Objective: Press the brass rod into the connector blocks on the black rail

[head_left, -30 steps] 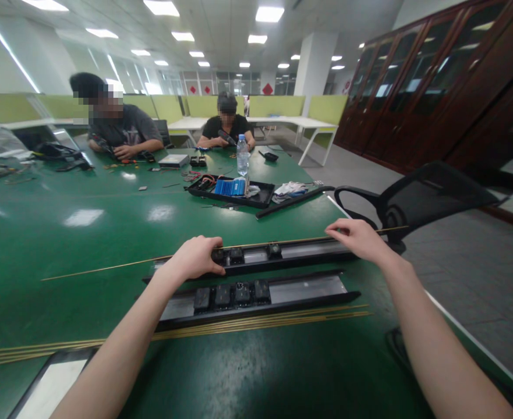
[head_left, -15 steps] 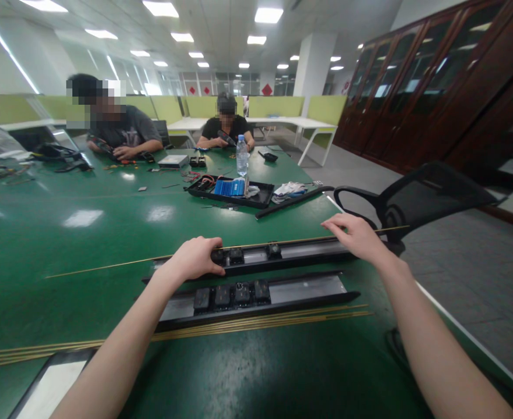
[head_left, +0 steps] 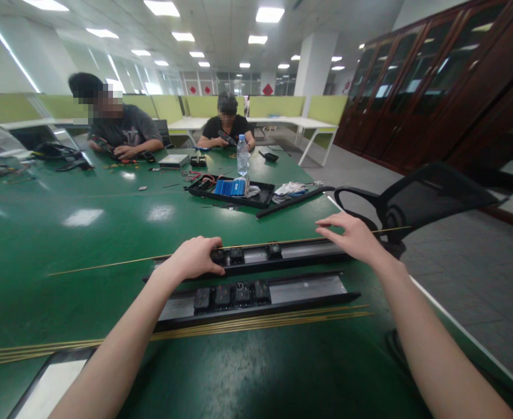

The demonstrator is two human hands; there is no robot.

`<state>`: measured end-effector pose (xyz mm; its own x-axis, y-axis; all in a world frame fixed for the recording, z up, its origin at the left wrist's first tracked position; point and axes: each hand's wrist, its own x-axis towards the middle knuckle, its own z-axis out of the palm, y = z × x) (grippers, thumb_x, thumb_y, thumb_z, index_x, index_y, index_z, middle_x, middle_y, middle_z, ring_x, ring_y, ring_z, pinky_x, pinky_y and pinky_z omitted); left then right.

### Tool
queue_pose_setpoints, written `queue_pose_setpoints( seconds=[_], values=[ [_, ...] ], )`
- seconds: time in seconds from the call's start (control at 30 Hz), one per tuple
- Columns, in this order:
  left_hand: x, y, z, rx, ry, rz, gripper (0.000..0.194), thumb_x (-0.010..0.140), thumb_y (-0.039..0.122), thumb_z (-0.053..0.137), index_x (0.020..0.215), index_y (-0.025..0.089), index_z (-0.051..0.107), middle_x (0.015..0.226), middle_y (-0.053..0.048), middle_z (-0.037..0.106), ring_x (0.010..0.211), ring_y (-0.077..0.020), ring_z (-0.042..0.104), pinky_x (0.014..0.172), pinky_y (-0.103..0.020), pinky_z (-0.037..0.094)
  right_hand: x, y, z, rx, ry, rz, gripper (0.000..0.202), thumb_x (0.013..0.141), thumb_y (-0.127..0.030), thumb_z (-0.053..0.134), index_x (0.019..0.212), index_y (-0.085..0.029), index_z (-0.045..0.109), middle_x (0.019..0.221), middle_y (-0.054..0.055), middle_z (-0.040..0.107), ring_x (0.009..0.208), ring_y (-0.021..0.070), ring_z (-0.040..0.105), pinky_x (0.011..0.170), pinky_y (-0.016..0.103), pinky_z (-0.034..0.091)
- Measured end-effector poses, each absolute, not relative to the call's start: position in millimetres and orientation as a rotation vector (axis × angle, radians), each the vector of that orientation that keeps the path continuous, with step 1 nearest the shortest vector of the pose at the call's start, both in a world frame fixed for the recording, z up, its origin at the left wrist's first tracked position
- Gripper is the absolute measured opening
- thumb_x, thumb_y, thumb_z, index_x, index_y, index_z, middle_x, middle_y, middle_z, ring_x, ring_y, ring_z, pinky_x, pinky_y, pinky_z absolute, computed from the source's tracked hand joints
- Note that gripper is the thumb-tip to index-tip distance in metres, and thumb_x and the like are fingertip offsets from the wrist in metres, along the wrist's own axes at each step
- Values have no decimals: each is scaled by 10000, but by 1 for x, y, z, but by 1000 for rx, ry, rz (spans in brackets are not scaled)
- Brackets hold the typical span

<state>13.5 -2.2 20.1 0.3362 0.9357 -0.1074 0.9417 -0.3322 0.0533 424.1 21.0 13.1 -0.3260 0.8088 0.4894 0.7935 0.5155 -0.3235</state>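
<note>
My left hand (head_left: 194, 256) grips the left part of the far black channel (head_left: 260, 267), thumb on the near side and fingers toward the far side. Inside that channel sit small black blocks (head_left: 274, 251). A thin brass-coloured rod (head_left: 108, 266) runs along its far edge and sticks out past both ends. Over the channel's right end my right hand (head_left: 347, 234) is open, thumb and fingers apart, close to the rod. Nearer to me lies a second black channel (head_left: 308, 289) holding several black blocks (head_left: 222, 296).
Several brass-coloured rods (head_left: 282, 318) lie before the near channel, with a dark-framed white panel (head_left: 50, 381) at lower left. Beyond are a black tray (head_left: 262, 195), a water bottle (head_left: 242, 156) and gloves (head_left: 289, 191). A mesh chair (head_left: 435, 192) stands right. Two people sit across the table.
My right hand has shifted slightly left, and its thumb and fingers have spread apart. My left hand and both channels look unmoved.
</note>
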Motion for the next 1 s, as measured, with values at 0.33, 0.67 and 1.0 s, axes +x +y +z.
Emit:
queue_pose_setpoints(
  seconds=[0.33,0.67,1.0],
  values=[
    [13,-2,22,2447,1741,-63,592,663,584,764,1150,268,649,1066,-105,741,978,-337,695,771,-365,510,407,18,10,-1302,-2191,76,480,895,-505,629,1319,-282,653,1094,65,743,980,254,674,811,391,543],
    [14,-4,24,2443,1738,-68,558,669,580,763,1125,277,653,1061,-84,749,980,-320,703,770,-346,509,378,14,7,-1222,-2227,248,401,1014,-456,421,1225,-266,704,1126,69,741,1051,240,657,946,407,504],
    [15,-3,24,2457,1731,-70,559,671,569,760,1131,270,653,1062,-91,748,966,-331,701,756,-359,508,361,10,2,-1135,-2177,393,325,960,-441,537,1141,-264,742,1087,85,723,1044,248,636,819,387,572]
  ],
)
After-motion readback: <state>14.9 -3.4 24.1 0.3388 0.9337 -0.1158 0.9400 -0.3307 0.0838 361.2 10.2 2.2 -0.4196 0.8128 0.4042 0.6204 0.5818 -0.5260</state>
